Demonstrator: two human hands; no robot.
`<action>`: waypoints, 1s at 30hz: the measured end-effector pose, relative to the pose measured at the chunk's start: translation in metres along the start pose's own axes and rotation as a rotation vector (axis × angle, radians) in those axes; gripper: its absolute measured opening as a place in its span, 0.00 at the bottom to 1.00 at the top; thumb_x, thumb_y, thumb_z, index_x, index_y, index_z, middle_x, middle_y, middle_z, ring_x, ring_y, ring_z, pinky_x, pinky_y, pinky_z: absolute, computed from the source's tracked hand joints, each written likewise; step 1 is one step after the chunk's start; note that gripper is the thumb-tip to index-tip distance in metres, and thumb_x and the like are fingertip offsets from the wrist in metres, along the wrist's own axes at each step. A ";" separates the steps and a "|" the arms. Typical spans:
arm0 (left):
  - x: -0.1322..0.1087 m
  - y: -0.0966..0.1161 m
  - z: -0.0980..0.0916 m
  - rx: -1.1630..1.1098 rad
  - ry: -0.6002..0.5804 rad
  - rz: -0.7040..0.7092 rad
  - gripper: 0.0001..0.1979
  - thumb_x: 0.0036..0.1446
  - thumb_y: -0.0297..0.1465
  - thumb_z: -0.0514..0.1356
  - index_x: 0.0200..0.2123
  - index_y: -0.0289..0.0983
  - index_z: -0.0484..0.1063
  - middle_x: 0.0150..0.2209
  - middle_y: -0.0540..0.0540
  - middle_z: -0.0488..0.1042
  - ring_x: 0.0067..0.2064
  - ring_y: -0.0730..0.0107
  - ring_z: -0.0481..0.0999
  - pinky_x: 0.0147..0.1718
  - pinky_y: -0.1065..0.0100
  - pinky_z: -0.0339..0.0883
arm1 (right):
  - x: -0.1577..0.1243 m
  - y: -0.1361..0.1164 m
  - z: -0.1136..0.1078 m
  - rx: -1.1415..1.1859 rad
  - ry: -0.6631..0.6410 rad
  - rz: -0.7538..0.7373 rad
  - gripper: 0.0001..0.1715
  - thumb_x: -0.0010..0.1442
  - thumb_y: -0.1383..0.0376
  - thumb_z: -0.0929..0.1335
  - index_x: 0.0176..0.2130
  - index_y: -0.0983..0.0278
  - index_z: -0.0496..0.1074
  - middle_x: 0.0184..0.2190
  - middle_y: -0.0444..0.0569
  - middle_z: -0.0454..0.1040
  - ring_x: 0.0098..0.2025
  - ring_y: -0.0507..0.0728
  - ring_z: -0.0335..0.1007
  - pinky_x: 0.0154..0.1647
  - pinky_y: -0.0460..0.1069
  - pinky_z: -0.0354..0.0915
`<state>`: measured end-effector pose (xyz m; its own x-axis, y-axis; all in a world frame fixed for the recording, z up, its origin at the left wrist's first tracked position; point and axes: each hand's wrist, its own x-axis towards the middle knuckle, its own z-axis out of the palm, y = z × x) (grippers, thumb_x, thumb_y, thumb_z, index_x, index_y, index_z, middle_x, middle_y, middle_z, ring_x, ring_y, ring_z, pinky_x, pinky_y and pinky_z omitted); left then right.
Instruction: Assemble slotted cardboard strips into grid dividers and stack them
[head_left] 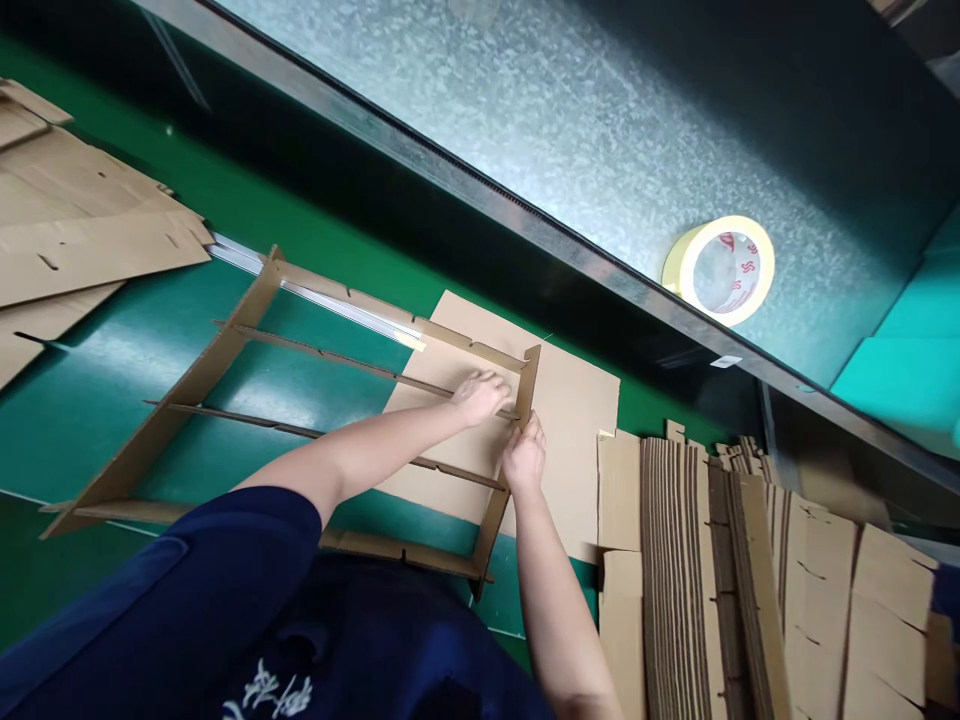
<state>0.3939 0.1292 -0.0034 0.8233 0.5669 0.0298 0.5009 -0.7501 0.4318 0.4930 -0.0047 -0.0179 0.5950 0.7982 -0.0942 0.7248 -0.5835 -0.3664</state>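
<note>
A frame of slotted cardboard strips stands on edge on the green surface, with several long strips running between two cross strips. My left hand [482,397] is closed over the right end of a long cardboard strip [360,368], close to the joint. My right hand [525,452] wraps round the right cardboard cross strip [529,380], just below that same joint; part of the strip is hidden behind the fingers. At the far left stands the other cross strip [187,400]. A flat cardboard sheet [570,430] lies beneath the frame's right end.
Stacked slotted cardboard strips [675,560] stand at the right, and flat cardboard pieces [97,220] lie at the left. A yellow tape roll [679,265] rests on the metal shelf [525,120] above. A pale metal strip [345,310] runs along the frame's far side.
</note>
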 end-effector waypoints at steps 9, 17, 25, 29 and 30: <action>0.085 -0.015 -0.008 0.040 -0.151 -0.155 0.40 0.57 0.18 0.52 0.67 0.49 0.41 0.44 0.42 0.76 0.46 0.62 0.75 0.46 0.61 0.65 | -0.002 0.015 0.009 0.127 0.039 -0.070 0.31 0.64 0.62 0.51 0.64 0.71 0.50 0.62 0.63 0.57 0.64 0.61 0.52 0.60 0.57 0.57; 0.090 -0.027 0.001 0.141 -0.098 -0.003 0.42 0.56 0.16 0.47 0.66 0.57 0.37 0.43 0.44 0.76 0.40 0.63 0.77 0.39 0.63 0.66 | 0.001 0.002 -0.004 0.052 -0.097 0.058 0.34 0.63 0.66 0.52 0.66 0.70 0.47 0.63 0.63 0.56 0.56 0.62 0.65 0.52 0.56 0.65; 0.092 -0.029 0.007 0.040 -0.130 -0.036 0.32 0.59 0.20 0.48 0.63 0.52 0.53 0.45 0.44 0.75 0.43 0.63 0.75 0.42 0.62 0.64 | -0.002 -0.008 -0.001 -0.121 -0.217 0.126 0.37 0.64 0.66 0.51 0.68 0.72 0.33 0.56 0.66 0.65 0.50 0.65 0.70 0.46 0.59 0.67; 0.094 -0.027 0.007 0.028 -0.135 -0.046 0.30 0.60 0.21 0.48 0.63 0.50 0.55 0.46 0.43 0.75 0.46 0.63 0.74 0.46 0.61 0.63 | -0.004 -0.009 0.007 -0.151 -0.146 0.117 0.37 0.65 0.64 0.52 0.68 0.71 0.35 0.55 0.66 0.66 0.52 0.65 0.68 0.47 0.59 0.66; 0.095 -0.025 0.006 0.029 -0.134 -0.047 0.30 0.60 0.21 0.48 0.63 0.49 0.56 0.47 0.43 0.75 0.49 0.62 0.73 0.50 0.60 0.61 | -0.003 -0.008 0.008 -0.138 -0.133 0.107 0.37 0.65 0.62 0.53 0.68 0.71 0.36 0.56 0.65 0.65 0.54 0.65 0.67 0.48 0.59 0.66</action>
<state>0.4608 0.1998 -0.0168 0.8257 0.5530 -0.1112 0.5461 -0.7343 0.4033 0.4830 -0.0012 -0.0217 0.6264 0.7382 -0.2505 0.7061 -0.6734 -0.2188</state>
